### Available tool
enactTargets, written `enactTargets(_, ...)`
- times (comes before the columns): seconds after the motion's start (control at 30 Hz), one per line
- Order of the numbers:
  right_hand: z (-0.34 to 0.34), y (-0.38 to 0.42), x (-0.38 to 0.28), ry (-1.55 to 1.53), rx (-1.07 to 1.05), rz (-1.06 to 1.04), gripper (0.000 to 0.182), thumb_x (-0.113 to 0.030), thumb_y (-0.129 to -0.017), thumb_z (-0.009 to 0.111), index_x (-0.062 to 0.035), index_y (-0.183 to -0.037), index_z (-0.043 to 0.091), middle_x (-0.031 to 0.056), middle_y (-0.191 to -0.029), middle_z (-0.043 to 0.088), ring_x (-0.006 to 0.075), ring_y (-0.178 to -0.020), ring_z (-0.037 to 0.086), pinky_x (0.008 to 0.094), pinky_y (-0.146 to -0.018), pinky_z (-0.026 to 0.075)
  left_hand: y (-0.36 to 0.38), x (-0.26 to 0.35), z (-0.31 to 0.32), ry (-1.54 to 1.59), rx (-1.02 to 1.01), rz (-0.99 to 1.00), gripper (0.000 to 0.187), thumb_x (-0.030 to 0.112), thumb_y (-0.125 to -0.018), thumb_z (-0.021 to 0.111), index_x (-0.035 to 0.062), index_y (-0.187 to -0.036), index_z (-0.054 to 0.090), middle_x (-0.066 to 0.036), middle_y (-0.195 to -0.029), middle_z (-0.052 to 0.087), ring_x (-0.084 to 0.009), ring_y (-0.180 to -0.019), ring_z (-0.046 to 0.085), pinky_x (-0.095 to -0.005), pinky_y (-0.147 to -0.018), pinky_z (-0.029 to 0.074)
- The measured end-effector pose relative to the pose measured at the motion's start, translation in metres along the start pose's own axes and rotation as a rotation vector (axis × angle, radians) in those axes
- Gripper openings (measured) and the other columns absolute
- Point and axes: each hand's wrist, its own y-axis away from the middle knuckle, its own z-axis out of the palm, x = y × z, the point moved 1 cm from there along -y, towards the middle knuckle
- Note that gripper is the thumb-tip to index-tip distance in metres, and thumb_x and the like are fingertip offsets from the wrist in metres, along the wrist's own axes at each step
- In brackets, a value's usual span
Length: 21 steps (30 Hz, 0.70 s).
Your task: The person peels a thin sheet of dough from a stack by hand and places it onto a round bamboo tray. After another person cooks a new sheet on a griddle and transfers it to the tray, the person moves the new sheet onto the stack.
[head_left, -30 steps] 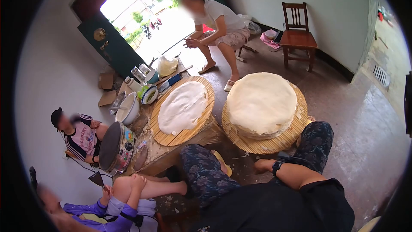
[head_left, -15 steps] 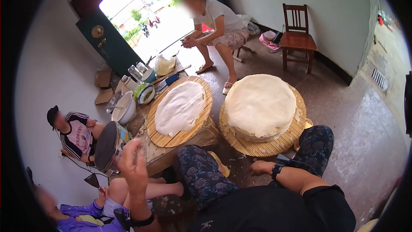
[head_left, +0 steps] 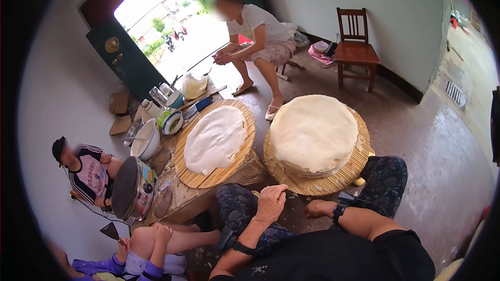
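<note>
My left hand is over my left knee, back of the hand up and fingers loosely extended, with nothing seen in it. Just below the right-hand mat hangs my right hand, its fingers turned down and mostly hidden. A tall stack of pale round sheets lies on a round slatted mat in front of my hands. To its left, a thin white sheet covers much of another slatted mat. Neither hand touches the sheets.
A round dark griddle and white basin stand at the left. A person in white sits beyond the mats. Another in pink and black sits left, and one in purple sleeves lower left. A wooden chair stands behind.
My left hand has come down and right, from raised beside the griddle to over my left knee. The lower-left person's hand now rests on their knee. The view has shifted slightly.
</note>
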Motion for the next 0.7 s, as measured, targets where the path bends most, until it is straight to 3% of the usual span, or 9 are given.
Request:
enactTargets(0.17, 0.006, 0.002, 0.018, 0.016, -0.028, -0.004, 0.032, -0.028, -0.08, 0.065, -0.0062, -0.103, 0.066, 0.0174, -0.099, 0.065, 0.0357, -0.096, 0.061, 0.0448, -0.081, 0.049, 0.026, -0.031, 0.056, 0.018, -0.119, -0.063, 0.015, 0.01, -0.082, 0.056, 0.0094, -0.095, 0.063, -0.008, -0.091, 0.066, -0.0265, -0.093, 0.061, -0.0393, -0.086, 0.045)
enactTargets(0.3, 0.019, 0.004, 0.022, 0.014, -0.012, 0.017, 0.029, -0.029, -0.082, 0.061, -0.0062, -0.1, 0.065, 0.0176, -0.093, 0.066, 0.0362, -0.091, 0.062, 0.0448, -0.076, 0.049, 0.022, -0.034, 0.052, 0.145, -0.117, -0.248, 0.016, 0.01, -0.084, 0.057, 0.006, -0.098, 0.063, -0.013, -0.093, 0.066, -0.0311, -0.09, 0.063, -0.0386, -0.08, 0.049)
enactTargets(0.57, 0.014, 0.001, 0.025, -0.004, -0.021, 0.046, 0.029, -0.028, -0.082, 0.061, -0.007, -0.101, 0.065, 0.017, -0.097, 0.066, 0.0357, -0.093, 0.061, 0.043, -0.079, 0.049, 0.023, -0.049, 0.067, 0.185, -0.118, -0.295, 0.016, 0.009, -0.086, 0.056, 0.0047, -0.099, 0.063, -0.015, -0.094, 0.067, -0.0295, -0.087, 0.065, -0.0353, -0.075, 0.051)
enactTargets(0.7, 0.018, 0.002, 0.026, -0.063, -0.026, 0.101, 0.031, -0.028, -0.082, 0.061, -0.0078, -0.104, 0.064, 0.0168, -0.099, 0.066, 0.0358, -0.094, 0.061, 0.0432, -0.08, 0.048, 0.02, -0.043, 0.072, 0.263, -0.133, -0.36, 0.014, 0.009, -0.083, 0.057, 0.006, -0.095, 0.063, -0.016, -0.09, 0.066, -0.0337, -0.086, 0.064, -0.0395, -0.074, 0.051)
